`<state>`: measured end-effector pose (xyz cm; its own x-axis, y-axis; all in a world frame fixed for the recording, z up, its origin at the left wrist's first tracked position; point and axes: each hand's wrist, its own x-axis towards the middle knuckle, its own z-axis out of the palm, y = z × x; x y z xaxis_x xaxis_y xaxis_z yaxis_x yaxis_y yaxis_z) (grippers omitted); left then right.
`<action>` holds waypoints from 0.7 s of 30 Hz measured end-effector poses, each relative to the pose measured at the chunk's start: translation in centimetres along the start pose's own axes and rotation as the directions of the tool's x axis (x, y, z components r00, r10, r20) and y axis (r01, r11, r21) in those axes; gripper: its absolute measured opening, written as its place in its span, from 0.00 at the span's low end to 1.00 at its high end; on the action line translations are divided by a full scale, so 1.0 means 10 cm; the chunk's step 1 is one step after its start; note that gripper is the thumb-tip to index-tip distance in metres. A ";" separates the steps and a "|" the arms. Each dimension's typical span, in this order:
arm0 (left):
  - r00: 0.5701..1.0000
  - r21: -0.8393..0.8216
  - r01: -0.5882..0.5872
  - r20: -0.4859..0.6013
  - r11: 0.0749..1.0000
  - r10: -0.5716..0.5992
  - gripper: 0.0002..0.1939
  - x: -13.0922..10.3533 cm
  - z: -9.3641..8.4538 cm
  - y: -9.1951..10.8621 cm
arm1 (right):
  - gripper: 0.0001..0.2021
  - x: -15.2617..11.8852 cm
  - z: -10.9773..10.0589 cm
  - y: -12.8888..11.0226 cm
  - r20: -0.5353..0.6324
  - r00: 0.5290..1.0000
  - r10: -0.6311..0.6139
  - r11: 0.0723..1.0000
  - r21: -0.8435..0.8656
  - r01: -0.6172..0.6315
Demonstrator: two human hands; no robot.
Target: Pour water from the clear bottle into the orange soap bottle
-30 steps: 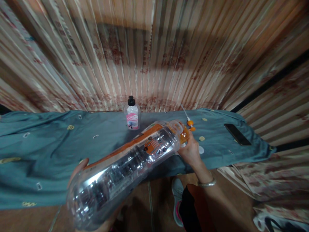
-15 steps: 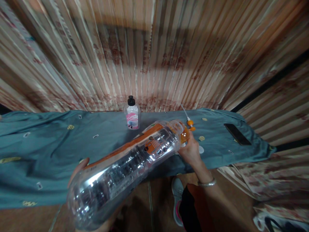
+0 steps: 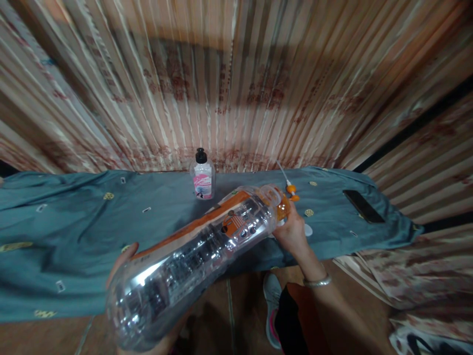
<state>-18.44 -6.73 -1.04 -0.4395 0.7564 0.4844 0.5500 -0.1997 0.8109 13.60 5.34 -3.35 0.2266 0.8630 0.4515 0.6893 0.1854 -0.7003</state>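
A large clear plastic bottle (image 3: 192,256) with an orange label lies slanted across the view, its mouth pointing right. My left hand (image 3: 124,256) is wrapped round its broad base, partly hidden behind the plastic. At the mouth, my right hand (image 3: 292,229) grips a small translucent orange bottle (image 3: 283,209). The two bottles meet or overlap there; whether liquid runs between them I cannot tell. Just beyond my right hand rests an orange pump top (image 3: 291,189) with a thin pale tube. A white round cap (image 3: 308,230) lies beside that hand.
On the green patterned cloth (image 3: 92,217) stands a clear bottle (image 3: 203,182) with a black cap and pink label. To the right lies a black phone (image 3: 363,206). Pleated curtain (image 3: 229,88) hangs behind the cloth-covered surface. A shoe (image 3: 272,305) shows on the tiled floor.
The large bottle's base has shifted very slightly right with my left hand. Otherwise both hands keep the same hold.
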 end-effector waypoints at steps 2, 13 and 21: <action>1.000 -0.007 0.027 -0.013 1.000 -0.027 0.68 -0.01 0.01 -0.01 | 0.33 0.00 0.00 0.00 0.004 1.000 0.006 1.000 -0.005 -0.006; 0.998 -0.078 0.061 0.033 0.995 -0.059 0.62 -0.03 0.07 -0.09 | 0.36 0.00 0.01 0.00 0.005 0.999 0.049 0.997 0.059 -0.049; 0.972 -0.022 -0.227 0.052 0.974 0.228 0.56 0.12 0.07 -0.18 | 0.30 0.00 0.04 0.04 -0.005 1.000 0.029 0.995 0.096 -0.028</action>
<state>-19.45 -5.05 -2.15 -0.2652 0.7226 0.6384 0.6194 -0.3798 0.6871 13.59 5.65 -3.87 0.2493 0.8658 0.4339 0.6136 0.2054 -0.7624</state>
